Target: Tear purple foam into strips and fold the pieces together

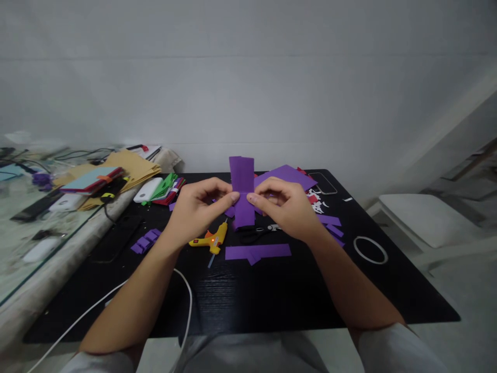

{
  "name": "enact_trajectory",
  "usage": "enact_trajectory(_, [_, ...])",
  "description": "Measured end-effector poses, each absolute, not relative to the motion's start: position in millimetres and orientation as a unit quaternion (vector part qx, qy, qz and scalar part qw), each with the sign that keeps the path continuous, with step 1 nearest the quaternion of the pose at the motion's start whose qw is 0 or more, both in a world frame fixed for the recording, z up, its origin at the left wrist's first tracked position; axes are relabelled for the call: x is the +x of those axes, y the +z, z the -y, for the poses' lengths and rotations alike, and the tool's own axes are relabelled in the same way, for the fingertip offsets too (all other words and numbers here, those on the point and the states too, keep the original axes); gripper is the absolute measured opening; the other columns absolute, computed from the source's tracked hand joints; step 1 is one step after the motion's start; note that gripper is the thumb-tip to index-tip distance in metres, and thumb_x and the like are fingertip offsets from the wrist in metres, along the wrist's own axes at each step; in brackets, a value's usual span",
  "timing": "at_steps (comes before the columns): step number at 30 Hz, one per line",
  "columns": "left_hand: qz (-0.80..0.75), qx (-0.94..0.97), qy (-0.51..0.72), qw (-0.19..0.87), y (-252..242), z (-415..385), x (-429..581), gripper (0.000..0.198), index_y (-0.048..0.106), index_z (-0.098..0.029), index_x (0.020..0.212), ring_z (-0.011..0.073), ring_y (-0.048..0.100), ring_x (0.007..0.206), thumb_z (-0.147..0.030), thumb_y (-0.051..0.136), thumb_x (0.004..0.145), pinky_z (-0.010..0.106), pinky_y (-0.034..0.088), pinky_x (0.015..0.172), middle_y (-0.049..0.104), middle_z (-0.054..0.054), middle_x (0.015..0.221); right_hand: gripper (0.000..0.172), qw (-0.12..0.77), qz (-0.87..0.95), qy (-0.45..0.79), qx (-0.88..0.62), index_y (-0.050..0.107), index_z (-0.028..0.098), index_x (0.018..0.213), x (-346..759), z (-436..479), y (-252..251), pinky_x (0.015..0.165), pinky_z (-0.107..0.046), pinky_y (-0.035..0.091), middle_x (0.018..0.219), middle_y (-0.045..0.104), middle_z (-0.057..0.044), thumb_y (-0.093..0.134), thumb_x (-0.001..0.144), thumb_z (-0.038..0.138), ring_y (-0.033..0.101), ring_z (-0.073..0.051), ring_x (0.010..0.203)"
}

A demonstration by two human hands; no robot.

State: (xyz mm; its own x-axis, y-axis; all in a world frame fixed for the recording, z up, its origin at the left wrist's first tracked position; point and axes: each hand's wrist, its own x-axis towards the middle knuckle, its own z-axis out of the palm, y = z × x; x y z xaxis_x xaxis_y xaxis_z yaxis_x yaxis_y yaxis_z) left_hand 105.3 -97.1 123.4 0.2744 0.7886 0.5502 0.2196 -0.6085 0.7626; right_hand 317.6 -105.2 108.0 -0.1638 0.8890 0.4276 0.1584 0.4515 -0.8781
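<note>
Between both hands, a purple paper strip [244,173] is held upright above the table, creased across its middle and curled at its lower end. My left hand [205,204] pinches its left edge at the crease, thumb in front. My right hand [281,203] pinches the right edge at the same height. Below them a purple strip [272,250] lies flat, with a short slanted piece across it. A yellow glue gun [212,239] rests on its side under my left hand. Scissors [258,233] with black handles lie beneath the held strip, partly covered by my right hand.
A purple sheet [289,176] and white scraps [317,201] lie behind my right hand. Folded purple pieces [146,241] are at the left, near a white cable [190,298]. A white ring [370,250] sits at the right. Envelopes [130,168] and notebooks crowd the far left.
</note>
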Motion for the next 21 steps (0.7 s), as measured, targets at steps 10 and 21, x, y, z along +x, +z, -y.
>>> enact_trajectory(10, [-0.362, 0.691, 0.516, 0.352, 121.2, 94.4, 108.0, 0.016, 0.074, -0.017, 0.074, 0.0102, 0.059, 0.057, -0.029, 0.082, 0.083, 0.021, 0.048, 0.056, 0.068, -0.001, 0.062, 0.019, 0.505, 0.656, 0.434, -0.357, 0.077, 0.017, 0.084, 318.0, 106.5, 110.9, 0.07, -0.031, 0.065, 0.073, 0.074, -0.002, 0.081, 0.086, 0.035, 0.072, -0.016, 0.067])
enact_trajectory(21, [-0.377, 0.692, 0.509, 0.346, 123.3, 95.3, 107.5, 0.014, 0.075, -0.018, 0.075, 0.0098, 0.06, 0.057, -0.028, 0.083, 0.082, 0.02, 0.048, 0.056, 0.069, -0.001, 0.063, 0.016, 0.489, 0.683, 0.41, -0.356, 0.073, 0.017, 0.083, 319.0, 107.1, 113.2, 0.071, -0.03, 0.062, 0.073, 0.071, -0.001, 0.073, 0.092, 0.031, 0.07, -0.015, 0.069])
